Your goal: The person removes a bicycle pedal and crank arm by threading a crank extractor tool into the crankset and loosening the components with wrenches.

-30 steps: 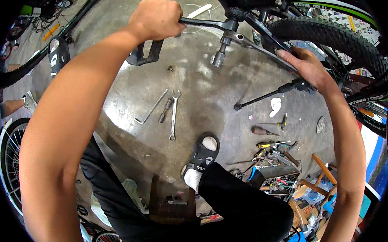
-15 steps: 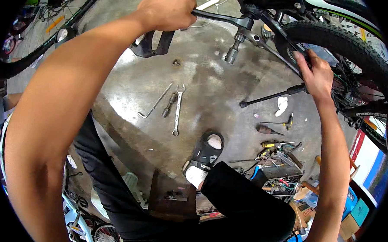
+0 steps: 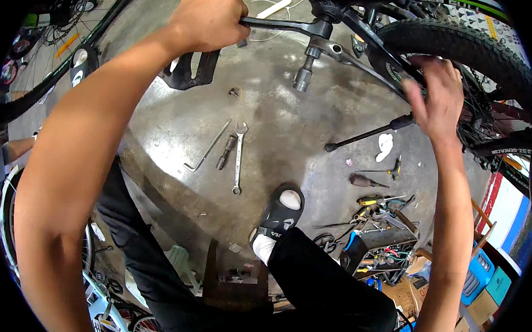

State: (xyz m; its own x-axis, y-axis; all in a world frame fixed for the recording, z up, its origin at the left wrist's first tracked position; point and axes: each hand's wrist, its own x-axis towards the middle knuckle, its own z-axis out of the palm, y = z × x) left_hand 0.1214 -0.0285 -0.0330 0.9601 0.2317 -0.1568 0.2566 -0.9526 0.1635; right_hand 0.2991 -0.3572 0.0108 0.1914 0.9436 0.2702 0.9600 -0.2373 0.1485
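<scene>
My left hand (image 3: 210, 20) is closed around the outer end of a black bicycle crank arm (image 3: 278, 25), with a black pedal (image 3: 193, 71) below the fist. A metal socket-like tool (image 3: 303, 77) points down at the crank's inner end. From there a grey wrench (image 3: 365, 68) slants right toward my right hand (image 3: 438, 99). That hand is blurred, its thumb apart from the raised fingers, beside the wrench's far end and a black frame tube. Whether the palm touches the wrench is hidden. A black kickstand (image 3: 368, 133) juts out below it.
On the concrete floor lie a combination wrench (image 3: 238, 159), a hex key (image 3: 207, 145) and a dark cylindrical tool (image 3: 225, 152). Screwdrivers and an open toolbox (image 3: 387, 239) full of tools are at right. A bicycle wheel (image 3: 461, 41) stands at upper right. My sandalled foot (image 3: 280, 211) is in the middle.
The view has shifted slightly, so the crank and floor tools sit further left. My right hand's fingers have lifted and spread. My left hand keeps its hold on the crank arm.
</scene>
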